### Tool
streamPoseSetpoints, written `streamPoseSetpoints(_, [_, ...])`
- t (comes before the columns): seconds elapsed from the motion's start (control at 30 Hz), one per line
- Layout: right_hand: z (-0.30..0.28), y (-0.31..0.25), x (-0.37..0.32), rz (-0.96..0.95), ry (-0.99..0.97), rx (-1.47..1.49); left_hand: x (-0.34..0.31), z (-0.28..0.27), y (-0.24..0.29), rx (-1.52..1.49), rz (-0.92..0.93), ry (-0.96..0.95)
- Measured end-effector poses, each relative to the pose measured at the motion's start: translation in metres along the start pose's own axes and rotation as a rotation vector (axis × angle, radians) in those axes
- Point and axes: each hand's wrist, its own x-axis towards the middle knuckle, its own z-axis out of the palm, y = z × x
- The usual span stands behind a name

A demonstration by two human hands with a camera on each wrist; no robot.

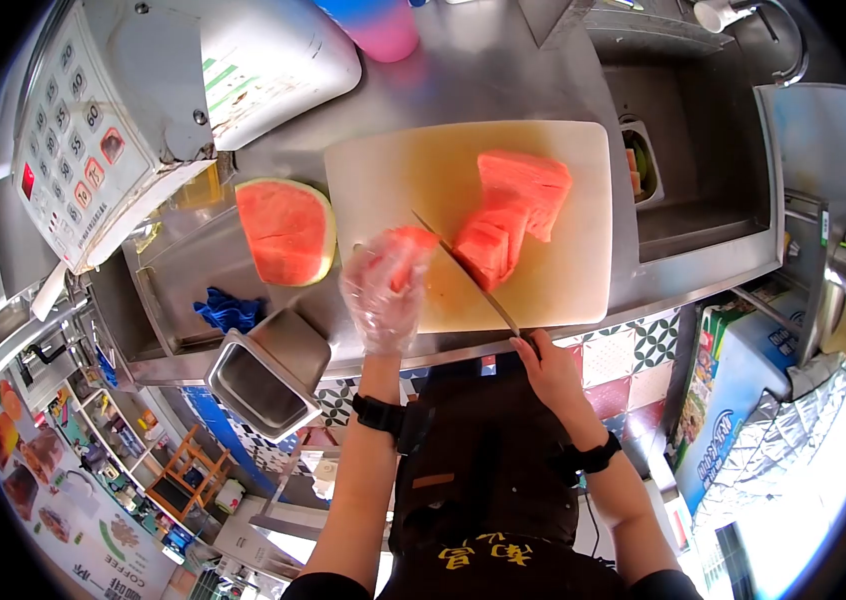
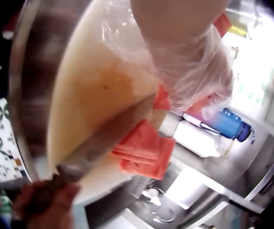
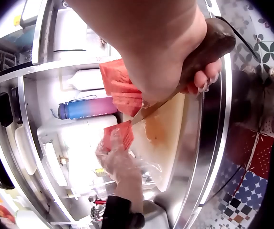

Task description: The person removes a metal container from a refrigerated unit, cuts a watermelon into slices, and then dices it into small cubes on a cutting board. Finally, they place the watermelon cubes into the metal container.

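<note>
In a clear plastic glove, the left hand [image 1: 384, 297] grips a piece of watermelon [image 1: 409, 250] above the left part of the cutting board [image 1: 588, 230]. The bare right hand [image 1: 549, 372] holds a knife [image 1: 478, 283] by its dark handle at the board's front edge; the blade slants back and left between the held piece and the cut watermelon [image 1: 518, 210]. In the right wrist view the gloved hand [image 3: 120, 160] pinches a red piece [image 3: 119, 135] near the knife tip. A larger watermelon chunk with rind [image 1: 286, 232] lies left of the board.
A metal container [image 1: 268, 375] stands at the counter's front left, beside a blue cloth [image 1: 228, 310]. The sink [image 1: 703, 170] is at the right. A white machine with number buttons [image 1: 93, 140] and a blue-pink bottle [image 1: 383, 28] stand at the back left.
</note>
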Motion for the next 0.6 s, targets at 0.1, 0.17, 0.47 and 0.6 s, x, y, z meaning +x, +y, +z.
streamPoseSetpoints(0.1, [-0.001, -0.006, -0.002, 0.007, -0.003, -0.003, -0.028, 0.004, 0.003, -0.121, -0.123, -0.038])
streamPoseSetpoints(0.17, [-0.001, -0.003, -0.001, 0.014, -0.024, -0.018, -0.041, 0.005, 0.0, 0.027, 0.029, -0.043])
streamPoseSetpoints(0.47, [0.003, -0.005, -0.005, 0.125, -0.116, 0.14, -0.046, 0.005, 0.016, 0.056, -0.27, -0.038])
streamPoseSetpoints(0.6, [0.007, -0.002, -0.011, 0.189, -0.161, 0.206, -0.032, 0.013, 0.021, -0.057, -0.183, -0.017])
